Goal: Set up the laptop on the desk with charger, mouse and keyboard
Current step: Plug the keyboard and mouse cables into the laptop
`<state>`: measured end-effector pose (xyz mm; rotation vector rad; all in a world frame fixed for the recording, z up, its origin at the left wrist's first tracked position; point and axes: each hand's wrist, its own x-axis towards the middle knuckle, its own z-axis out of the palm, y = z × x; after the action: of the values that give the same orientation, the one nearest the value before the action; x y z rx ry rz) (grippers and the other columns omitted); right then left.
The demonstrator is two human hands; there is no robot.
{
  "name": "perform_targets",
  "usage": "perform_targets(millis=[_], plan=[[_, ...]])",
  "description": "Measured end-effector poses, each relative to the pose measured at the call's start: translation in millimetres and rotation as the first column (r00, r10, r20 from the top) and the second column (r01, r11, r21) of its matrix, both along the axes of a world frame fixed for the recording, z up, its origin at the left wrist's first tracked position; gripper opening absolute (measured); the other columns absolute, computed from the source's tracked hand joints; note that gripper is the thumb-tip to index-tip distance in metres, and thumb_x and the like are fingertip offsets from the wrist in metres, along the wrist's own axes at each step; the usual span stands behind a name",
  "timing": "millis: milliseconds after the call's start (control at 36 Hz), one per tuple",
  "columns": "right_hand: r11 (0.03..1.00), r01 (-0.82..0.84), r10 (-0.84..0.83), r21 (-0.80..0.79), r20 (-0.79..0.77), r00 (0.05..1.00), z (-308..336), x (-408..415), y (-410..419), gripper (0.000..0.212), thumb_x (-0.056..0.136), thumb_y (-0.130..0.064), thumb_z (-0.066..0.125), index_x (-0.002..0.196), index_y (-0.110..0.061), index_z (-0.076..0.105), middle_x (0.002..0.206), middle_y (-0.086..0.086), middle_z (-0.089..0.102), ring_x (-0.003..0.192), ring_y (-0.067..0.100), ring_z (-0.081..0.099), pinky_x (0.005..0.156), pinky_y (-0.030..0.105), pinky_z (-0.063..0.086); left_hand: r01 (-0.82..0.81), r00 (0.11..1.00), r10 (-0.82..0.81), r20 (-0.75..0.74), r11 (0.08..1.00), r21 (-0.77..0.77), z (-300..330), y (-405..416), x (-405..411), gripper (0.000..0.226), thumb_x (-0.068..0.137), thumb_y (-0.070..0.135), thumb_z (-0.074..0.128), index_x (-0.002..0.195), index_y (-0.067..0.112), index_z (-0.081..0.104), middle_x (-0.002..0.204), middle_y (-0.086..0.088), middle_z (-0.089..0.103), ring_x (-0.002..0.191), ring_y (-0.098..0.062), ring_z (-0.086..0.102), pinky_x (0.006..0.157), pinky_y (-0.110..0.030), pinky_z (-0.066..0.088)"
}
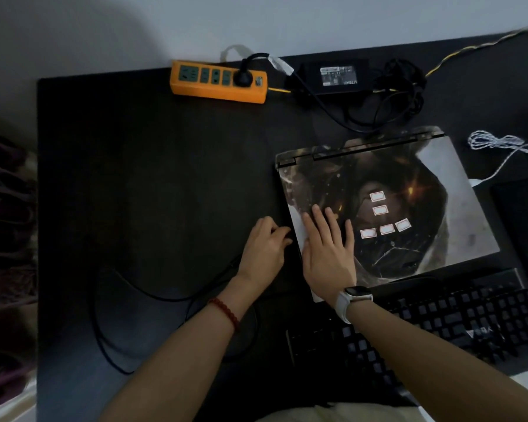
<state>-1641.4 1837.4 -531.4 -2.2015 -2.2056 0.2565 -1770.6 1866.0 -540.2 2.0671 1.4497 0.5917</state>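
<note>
A closed laptop (439, 184) with a picture skin and several white stickers lies at an angle on the right of the black desk (134, 178). My right hand (326, 248) rests flat on its lid near the left corner. My left hand (265, 248) pinches something small and dark against the laptop's left edge; a black cable (153, 295) runs from under that hand in a loop across the desk. The black charger brick (336, 76) lies at the back, its plug in the orange power strip (218, 80). A black keyboard (439, 324) sits in front of the laptop.
A tangle of black charger cord (403, 86) lies behind the laptop. A white braided cable (506, 147) lies at the far right, above a dark flat object (521, 220). A yellow cord (470, 48) runs off the back right corner. Dark fabric (3, 208) lies beside the desk's left edge.
</note>
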Motion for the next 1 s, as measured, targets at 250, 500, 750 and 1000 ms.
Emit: perform_targets(millis=[250,500,750,1000], plan=[[1.0,-0.002,0.001,-0.026,-0.046,0.999,2,2,-1,0.05,0.088,-0.025,0.027,0.135,-0.014,0.04,0.146,0.008,0.04,0.137,0.028,0.032,0.11,0.055,0.021,-0.056,0.982,0.038,-0.183,0.994,-0.095,2,-6,-3,0.052,0.088,0.025,0.056,0.137,0.014,0.039,0.114,-0.011,0.052,0.107,-0.026,0.048,0.096,-0.04,0.038],[0.999,-0.025,0.023,-0.029,-0.079,0.997,7,0,0,0.051,0.086,-0.022,0.036,0.136,-0.01,0.04,0.146,0.013,0.039,0.137,0.033,0.03,0.108,0.063,0.018,-0.069,0.752,-0.066,-0.656,0.982,-0.177,17,-73,-102,0.106,0.063,0.081,0.041,0.142,0.036,-0.014,0.156,-0.008,0.005,0.142,-0.033,-0.006,0.1,-0.064,-0.02],[0.518,-0.842,0.842,-0.154,-0.084,0.533,3,-63,-31,0.071,0.085,-0.046,0.044,0.145,-0.025,0.014,0.155,0.007,0.018,0.143,0.032,0.014,0.109,0.063,0.01,0.035,0.619,-0.086,-0.781,0.996,-0.081,23,-84,-159,0.094,0.048,0.07,0.071,0.128,0.026,0.051,0.131,-0.016,0.055,0.124,-0.039,0.046,0.092,-0.073,0.028],[0.756,-0.592,0.593,-0.28,-0.089,0.8,0,-99,-7,0.06,0.096,-0.033,0.03,0.146,-0.021,-0.002,0.158,0.0,-0.007,0.145,0.015,-0.007,0.116,0.048,0.005,0.079,0.499,0.043,-0.866,0.992,0.095,10,-2,-181,0.057,0.09,0.053,0.04,0.142,0.039,0.02,0.154,-0.012,0.018,0.142,-0.037,0.006,0.104,-0.063,-0.011]])
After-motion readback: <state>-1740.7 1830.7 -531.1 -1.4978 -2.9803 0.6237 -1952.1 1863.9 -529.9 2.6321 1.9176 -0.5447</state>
